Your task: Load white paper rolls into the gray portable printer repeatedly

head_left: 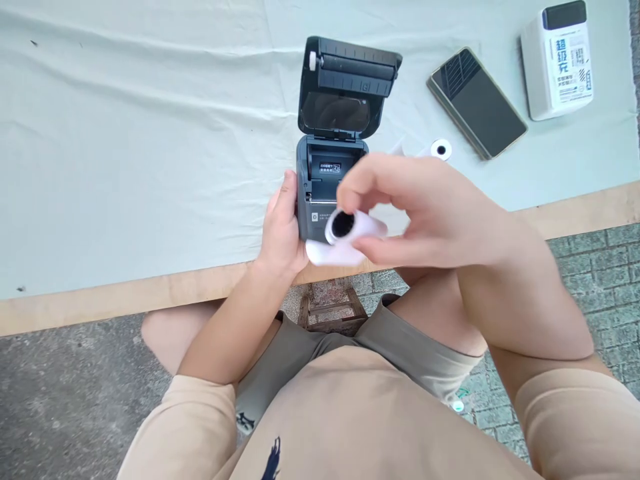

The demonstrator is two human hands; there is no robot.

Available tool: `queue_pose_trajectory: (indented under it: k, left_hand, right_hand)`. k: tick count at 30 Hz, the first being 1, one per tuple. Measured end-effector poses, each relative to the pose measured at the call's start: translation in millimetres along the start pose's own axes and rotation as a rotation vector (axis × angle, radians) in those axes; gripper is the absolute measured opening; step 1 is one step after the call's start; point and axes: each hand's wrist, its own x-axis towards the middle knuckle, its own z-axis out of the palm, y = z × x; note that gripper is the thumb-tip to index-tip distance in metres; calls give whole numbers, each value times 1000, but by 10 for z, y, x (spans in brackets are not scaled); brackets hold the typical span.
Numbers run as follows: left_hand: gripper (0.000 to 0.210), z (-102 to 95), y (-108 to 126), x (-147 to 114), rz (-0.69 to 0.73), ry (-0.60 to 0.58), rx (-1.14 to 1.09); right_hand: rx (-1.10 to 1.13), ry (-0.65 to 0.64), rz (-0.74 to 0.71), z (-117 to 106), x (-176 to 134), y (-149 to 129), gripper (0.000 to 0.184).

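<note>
A small dark grey label printer [309, 180] sits near the table's front edge, its lid [336, 112] swung up and its paper bay exposed. My left hand [283, 230] is wrapped round the printer's left side, thumb along the edge. Between the thumb and fingers of my right hand [415, 213] is a white paper roll [367, 228] with a dark hollow core, its loose end hanging below. The roll is held above the printer's front right part and hides some of it. Just beyond my right hand lies a second white roll [441, 150], partly covered.
A smartphone [477, 103] lies face up to the right. Beside it is a white box-like power bank [560, 67] with blue printing. A pale cloth [150, 153] covers the table, whose wooden front edge [200, 285] runs above my lap.
</note>
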Motion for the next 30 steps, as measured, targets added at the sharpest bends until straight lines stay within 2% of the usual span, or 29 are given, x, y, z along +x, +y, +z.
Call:
queue_pose_trajectory:
  k: [5, 9, 14, 17, 20, 24, 26, 28, 30]
  left_hand:
    - [38, -13, -24, 9, 17, -2, -58]
    - [36, -6, -24, 0, 37, -3, -68]
    - [37, -17, -29, 13, 22, -11, -110]
    - [41, -29, -47, 24, 34, 3, -97]
    - [40, -34, -62, 33, 40, 9, -102]
    - [41, -27, -48, 40, 33, -15, -104]
    - [43, -14, -25, 31, 35, -26, -91]
    - [48, -2, 0, 9, 50, -53, -73]
    - [43, 0, 10, -19, 66, -111, -53]
  right_hand:
    - [-418, 116, 127, 61, 303, -46, 27]
    - [-635, 69, 237, 92, 388, -65, 26]
    - [-666, -1, 146, 177, 429, 6, 22]
    - [-640, -36, 161, 172, 415, 48, 16]
    - [-609, 9, 119, 122, 340, 52, 3]
    - [-675, 80, -126, 120, 171, 87, 25]
    - [-701, 65, -203, 175, 101, 140, 23]
    - [-677, 71, -210, 240, 60, 201, 18]
    - [-639, 105, -201, 278, 46, 258, 15]
